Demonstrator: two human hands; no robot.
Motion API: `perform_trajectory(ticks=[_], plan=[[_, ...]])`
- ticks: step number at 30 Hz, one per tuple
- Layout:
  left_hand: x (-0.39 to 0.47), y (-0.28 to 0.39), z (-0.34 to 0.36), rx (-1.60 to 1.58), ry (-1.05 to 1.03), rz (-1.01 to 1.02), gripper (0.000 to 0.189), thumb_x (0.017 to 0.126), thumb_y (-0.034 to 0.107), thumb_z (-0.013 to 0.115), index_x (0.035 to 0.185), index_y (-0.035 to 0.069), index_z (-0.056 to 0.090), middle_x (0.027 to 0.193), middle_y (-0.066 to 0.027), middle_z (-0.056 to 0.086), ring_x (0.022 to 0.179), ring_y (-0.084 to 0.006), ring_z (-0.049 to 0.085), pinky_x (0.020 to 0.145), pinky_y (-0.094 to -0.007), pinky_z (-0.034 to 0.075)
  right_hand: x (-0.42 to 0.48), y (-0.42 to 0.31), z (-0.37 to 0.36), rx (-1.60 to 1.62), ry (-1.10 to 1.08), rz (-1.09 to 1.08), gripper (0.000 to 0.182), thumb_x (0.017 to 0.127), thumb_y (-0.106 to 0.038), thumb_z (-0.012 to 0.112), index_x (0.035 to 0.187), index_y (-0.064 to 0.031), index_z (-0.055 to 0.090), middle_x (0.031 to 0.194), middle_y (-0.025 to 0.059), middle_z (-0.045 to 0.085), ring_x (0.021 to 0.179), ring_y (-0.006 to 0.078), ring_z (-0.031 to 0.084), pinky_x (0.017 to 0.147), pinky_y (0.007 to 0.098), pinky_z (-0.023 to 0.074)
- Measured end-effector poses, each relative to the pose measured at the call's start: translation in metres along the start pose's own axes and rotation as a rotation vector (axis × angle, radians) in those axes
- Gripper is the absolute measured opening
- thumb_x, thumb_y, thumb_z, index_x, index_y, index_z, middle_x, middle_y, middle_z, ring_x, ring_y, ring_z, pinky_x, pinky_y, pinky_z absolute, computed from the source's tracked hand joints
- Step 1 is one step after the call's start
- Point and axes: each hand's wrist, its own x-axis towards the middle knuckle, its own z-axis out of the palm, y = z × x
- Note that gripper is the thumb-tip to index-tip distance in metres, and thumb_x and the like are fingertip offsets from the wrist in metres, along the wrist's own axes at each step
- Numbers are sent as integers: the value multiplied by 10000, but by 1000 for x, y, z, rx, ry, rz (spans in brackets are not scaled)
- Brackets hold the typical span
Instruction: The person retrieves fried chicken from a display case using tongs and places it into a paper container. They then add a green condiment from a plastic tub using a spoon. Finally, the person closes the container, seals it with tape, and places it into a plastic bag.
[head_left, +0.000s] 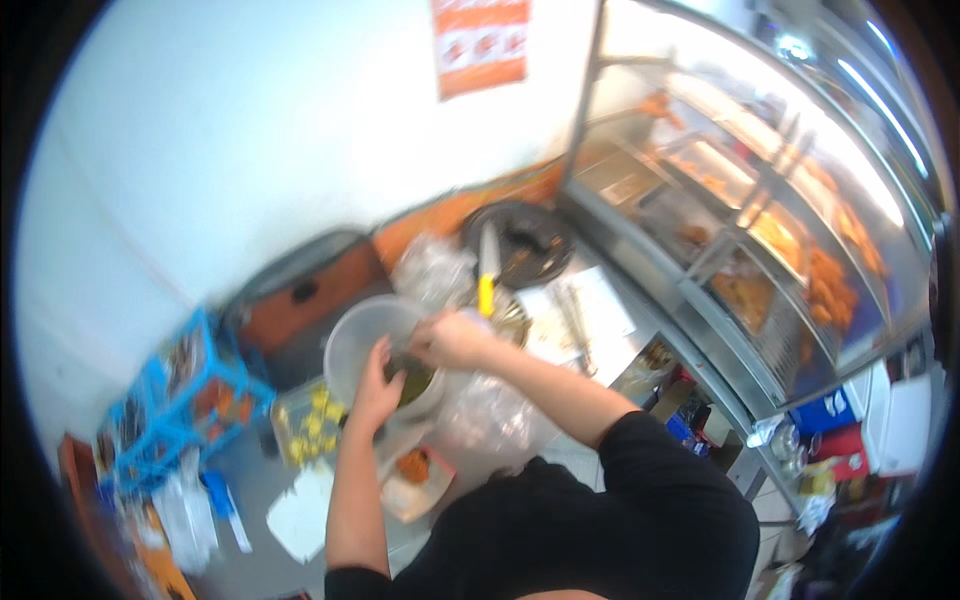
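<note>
A translucent plastic tub (360, 330) stands in front of me with dark green contents (416, 382) low inside. My left hand (381, 386) reaches over its near rim, thumb and fingers apart, with nothing visible in it. Above the tub's right side is my right hand (450, 341), its fingers bent together; blur hides whether they pinch anything. Left of the tub lies a clear tray of yellow pieces (311, 427). Nearer to me, a paper tray (409, 499) bears a browned fried piece (413, 466). Clear plastic bags (491, 412) lie to the right of the tub.
A yellow-handled knife (487, 270) lies beside a round dark board (536, 247). Tongs (574, 322) rest on white paper (611, 300). Blue plastic baskets (206, 397) stand at the left. A glass display case (720, 225) with fried food bounds the right side, and the wall rises behind.
</note>
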Motion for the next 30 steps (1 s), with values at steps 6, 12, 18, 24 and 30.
perform_trajectory(ticks=[6,12,18,24,30], plan=[[-27,71,17,-347,140,6,129,1032,81,622,1127,-3,644,1042,-52,704,1017,-143,639,927,-301,496,-22,-10,-58,477,35,48,165,885,-168,704,909,-10,745,863,161,718,816,305,721,744,404,562],[-34,130,77,-258,408,126,145,1053,140,597,1008,18,662,955,-18,661,911,-107,593,853,-256,467,-54,-3,-116,569,63,101,173,892,-148,703,958,5,749,863,146,745,801,258,730,746,369,572],[-63,154,112,-146,671,229,120,1030,123,601,1006,15,648,971,-39,647,909,-128,593,831,-288,490,-66,-21,-140,773,49,26,172,889,-167,761,976,-19,747,840,146,754,756,216,732,711,333,566],[-112,157,138,-222,617,-114,156,1002,98,685,1124,3,698,1069,-49,720,1001,-135,668,882,-298,530,-89,-26,-124,660,-171,62,120,941,-83,702,1038,-18,727,954,151,744,862,236,715,772,367,559],[-179,138,158,-7,704,-24,64,911,23,717,967,4,691,891,-77,717,826,-164,688,786,-288,540,-140,-59,-64,814,-304,116,111,930,-34,730,1020,24,700,915,74,726,862,133,642,821,298,515]])
